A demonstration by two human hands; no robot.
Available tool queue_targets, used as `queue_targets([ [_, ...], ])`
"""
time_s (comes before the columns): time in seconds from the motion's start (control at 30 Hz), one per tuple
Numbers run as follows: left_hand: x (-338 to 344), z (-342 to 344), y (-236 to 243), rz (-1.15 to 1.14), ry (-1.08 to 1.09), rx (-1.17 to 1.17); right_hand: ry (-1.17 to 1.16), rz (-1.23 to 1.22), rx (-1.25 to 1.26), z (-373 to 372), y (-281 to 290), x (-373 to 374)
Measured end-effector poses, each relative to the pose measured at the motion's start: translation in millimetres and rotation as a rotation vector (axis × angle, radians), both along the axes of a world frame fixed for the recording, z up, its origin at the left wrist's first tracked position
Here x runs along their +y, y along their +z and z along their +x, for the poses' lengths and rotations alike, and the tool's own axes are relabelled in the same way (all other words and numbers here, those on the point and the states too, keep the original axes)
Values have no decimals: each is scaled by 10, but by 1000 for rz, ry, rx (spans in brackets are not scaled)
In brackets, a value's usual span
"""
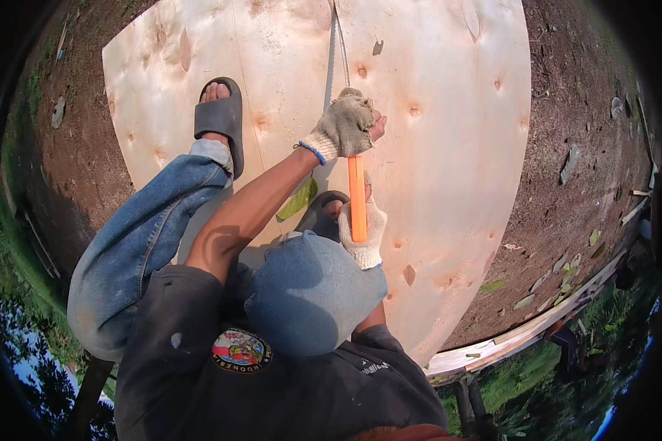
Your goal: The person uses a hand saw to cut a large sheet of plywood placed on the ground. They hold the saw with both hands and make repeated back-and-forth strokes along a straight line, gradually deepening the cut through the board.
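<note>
orange handle point(357, 198) partly hidden by left hand point(346, 125), right forearm point(374, 317) mostly behind knee point(312, 294), plywood point(449, 176) cut off at top

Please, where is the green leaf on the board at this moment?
In the head view, the green leaf lies a little left of centre on the board, between the left forearm and the right sandal.

Bright sunlight is whitening the broad, pale wooden sheet point(456, 198), shadow is partly darkening the rounded blue denim knee point(324, 275), and fisheye distortion is curving edges
</note>
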State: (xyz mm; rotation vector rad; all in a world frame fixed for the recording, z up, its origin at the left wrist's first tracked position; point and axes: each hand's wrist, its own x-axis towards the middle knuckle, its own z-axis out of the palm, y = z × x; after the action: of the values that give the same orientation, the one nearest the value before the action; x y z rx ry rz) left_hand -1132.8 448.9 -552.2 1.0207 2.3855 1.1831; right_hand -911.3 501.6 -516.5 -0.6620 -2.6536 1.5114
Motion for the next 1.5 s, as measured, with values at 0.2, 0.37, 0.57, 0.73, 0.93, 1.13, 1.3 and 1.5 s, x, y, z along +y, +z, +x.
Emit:
queue_targets([
  [0.2,39,-404,-220,75,144,115,110,-19,107,-640,-195,147],
  [0.37,17,110,-2,4,-21,61,44,71,-79,54,-66,-3],
  [0.57,38,-488,-269,-26,130,41,100,-26,-71,-657,-159,130],
  [0.73,5,2,10,-27,-2,-5,31,84,-29,-84,-30,-48],
  [0.93,-223,-75,-357,-102,-19,-45,268,139,-186,-98,-205,33],
  [1.13,-29,-9,2,149,67,67,114,164,-113,65,-118,56],
  [1.3,-161,-309,-7,313,272,145,56,145,-157,139,154,110],
  [1.5,-1287,-518,-946,-561,409,301,127,10,-3,-572,-175,77],
])
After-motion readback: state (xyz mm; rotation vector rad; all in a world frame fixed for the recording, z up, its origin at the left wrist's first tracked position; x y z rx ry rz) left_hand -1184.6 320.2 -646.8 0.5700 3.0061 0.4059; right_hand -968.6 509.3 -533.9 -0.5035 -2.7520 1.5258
